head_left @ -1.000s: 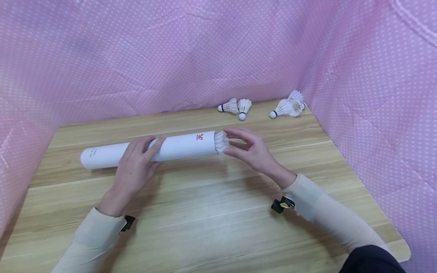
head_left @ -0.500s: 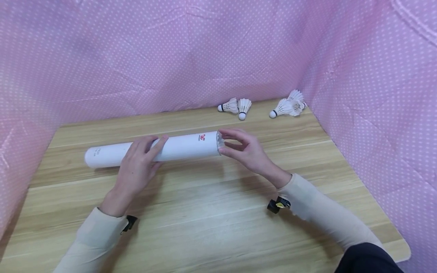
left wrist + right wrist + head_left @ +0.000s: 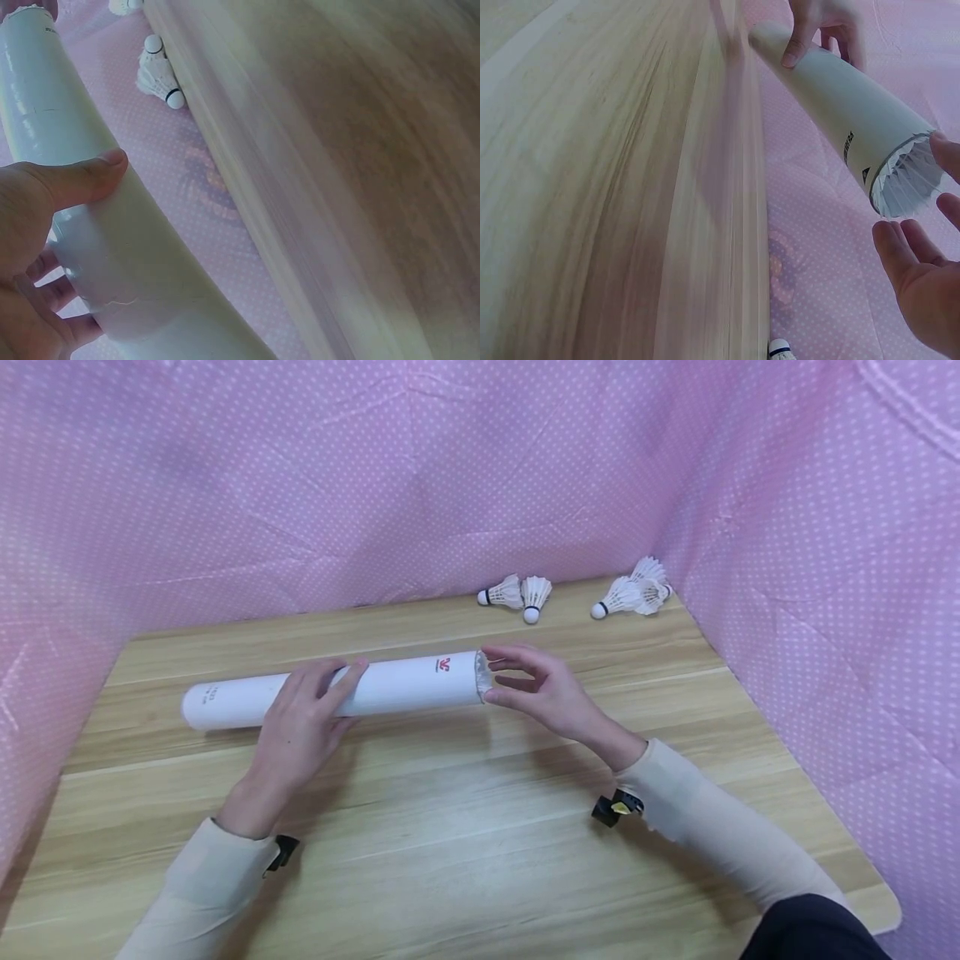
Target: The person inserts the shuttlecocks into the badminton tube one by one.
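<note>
Within gripping left fingers [image 3: 346,686] lies the tube [image 3: 411,683], its mouth [image 3: 479,677] at relaxed right fingers [image 3: 891,248].

Table [image 3: 465,852]: pale wood grain, filling the lower part of the head view; rounded corner at lower right. Cloth [image 3: 300,493]: pink with white dots, creased — spans the top and both sides of the frame, behind the table's far edge. Loose shuttlecock pair [image 3: 513,592]: lying near that edge, right of upper centre. Shuttlecock cluster [image 3: 632,597]: overlapping, upper right, near the table's far corner — exact count unclear.
</note>
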`<state>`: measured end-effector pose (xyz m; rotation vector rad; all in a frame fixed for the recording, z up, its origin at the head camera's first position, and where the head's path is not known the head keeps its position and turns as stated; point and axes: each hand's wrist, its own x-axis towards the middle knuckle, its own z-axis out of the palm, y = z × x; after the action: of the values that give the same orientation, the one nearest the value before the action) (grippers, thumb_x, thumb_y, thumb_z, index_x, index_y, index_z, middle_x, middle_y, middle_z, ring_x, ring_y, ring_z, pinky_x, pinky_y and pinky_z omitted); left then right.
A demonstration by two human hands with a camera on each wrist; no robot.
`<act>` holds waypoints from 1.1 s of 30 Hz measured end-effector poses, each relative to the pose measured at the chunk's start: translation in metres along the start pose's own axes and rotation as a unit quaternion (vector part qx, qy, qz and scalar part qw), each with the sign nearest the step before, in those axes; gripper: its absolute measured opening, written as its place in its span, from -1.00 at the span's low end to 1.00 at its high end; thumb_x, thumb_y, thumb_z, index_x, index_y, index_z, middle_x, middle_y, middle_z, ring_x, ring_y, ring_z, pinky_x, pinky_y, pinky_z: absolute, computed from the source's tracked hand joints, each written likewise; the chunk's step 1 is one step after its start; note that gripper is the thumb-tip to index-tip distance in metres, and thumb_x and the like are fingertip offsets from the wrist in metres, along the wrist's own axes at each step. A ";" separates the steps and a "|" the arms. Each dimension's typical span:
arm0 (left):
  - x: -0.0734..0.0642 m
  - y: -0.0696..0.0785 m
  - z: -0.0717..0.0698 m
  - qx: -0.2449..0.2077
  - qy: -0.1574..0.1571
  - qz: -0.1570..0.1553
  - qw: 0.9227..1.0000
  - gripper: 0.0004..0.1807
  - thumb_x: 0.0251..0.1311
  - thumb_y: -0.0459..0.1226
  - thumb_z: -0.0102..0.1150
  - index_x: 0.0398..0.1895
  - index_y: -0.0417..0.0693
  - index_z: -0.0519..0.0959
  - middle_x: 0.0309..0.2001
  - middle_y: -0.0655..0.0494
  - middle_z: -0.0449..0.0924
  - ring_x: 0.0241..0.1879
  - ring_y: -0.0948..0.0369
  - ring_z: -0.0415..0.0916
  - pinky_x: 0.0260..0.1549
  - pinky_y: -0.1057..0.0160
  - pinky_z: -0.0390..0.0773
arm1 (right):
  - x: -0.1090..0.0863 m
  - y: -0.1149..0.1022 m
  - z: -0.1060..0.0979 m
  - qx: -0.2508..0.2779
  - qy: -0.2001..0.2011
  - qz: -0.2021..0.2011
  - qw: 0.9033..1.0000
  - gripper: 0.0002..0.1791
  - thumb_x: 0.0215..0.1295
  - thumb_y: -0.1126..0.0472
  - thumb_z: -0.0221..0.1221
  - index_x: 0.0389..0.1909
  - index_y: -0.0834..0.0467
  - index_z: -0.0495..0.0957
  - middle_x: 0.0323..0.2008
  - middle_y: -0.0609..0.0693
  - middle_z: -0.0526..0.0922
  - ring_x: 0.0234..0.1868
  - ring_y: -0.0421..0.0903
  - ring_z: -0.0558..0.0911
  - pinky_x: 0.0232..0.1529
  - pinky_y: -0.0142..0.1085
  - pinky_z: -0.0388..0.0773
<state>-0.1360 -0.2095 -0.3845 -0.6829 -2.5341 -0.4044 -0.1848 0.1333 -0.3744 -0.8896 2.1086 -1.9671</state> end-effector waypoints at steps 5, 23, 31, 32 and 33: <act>0.000 0.001 0.000 -0.001 0.000 0.000 1.000 0.02 -0.27 -0.52 0.64 0.40 0.02 0.42 0.20 -0.25 0.42 0.17 -0.25 0.38 0.17 -0.22 0.43 | 0.001 0.002 0.002 -0.007 -0.001 -0.001 1.000 -0.40 0.20 0.47 0.35 0.29 0.30 0.48 0.24 0.16 0.52 0.24 0.13 0.54 0.20 -0.05 0.54; 0.003 0.003 -0.001 -0.004 -0.008 -0.016 1.000 0.00 -0.21 -0.53 0.60 0.42 0.05 0.42 0.21 -0.25 0.43 0.18 -0.24 0.37 0.16 -0.26 0.42 | 0.003 0.002 0.002 -0.039 0.006 -0.002 0.999 -0.39 0.20 0.42 0.37 0.30 0.24 0.51 0.19 0.10 0.52 0.22 0.04 0.54 0.18 -0.12 0.56; 0.003 -0.001 0.000 -0.001 -0.005 -0.010 1.000 -0.01 -0.23 -0.53 0.61 0.40 0.03 0.44 0.21 -0.27 0.43 0.17 -0.26 0.37 0.15 -0.26 0.43 | 0.003 0.007 -0.008 -0.046 0.007 0.000 0.999 -0.38 0.19 0.43 0.37 0.31 0.28 0.48 0.25 0.14 0.52 0.22 0.09 0.54 0.22 -0.04 0.52; 0.002 -0.002 -0.001 0.001 -0.004 -0.010 1.000 -0.01 -0.24 -0.53 0.61 0.39 0.03 0.44 0.20 -0.27 0.44 0.17 -0.26 0.38 0.15 -0.26 0.42 | 0.004 0.009 -0.013 -0.049 0.011 0.007 0.999 -0.38 0.20 0.43 0.37 0.31 0.28 0.47 0.26 0.14 0.52 0.22 0.10 0.54 0.23 -0.03 0.51; 0.001 -0.003 -0.001 0.003 -0.002 -0.011 1.000 -0.01 -0.25 -0.54 0.61 0.39 0.03 0.44 0.20 -0.28 0.44 0.17 -0.26 0.38 0.15 -0.26 0.42 | 0.004 0.011 -0.018 -0.052 0.018 0.014 0.998 -0.38 0.20 0.42 0.37 0.31 0.29 0.46 0.27 0.15 0.52 0.23 0.13 0.53 0.23 -0.02 0.51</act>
<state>-0.1383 -0.2119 -0.3834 -0.6562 -2.5476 -0.4032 -0.2005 0.1471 -0.3807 -0.8421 2.2494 -1.8889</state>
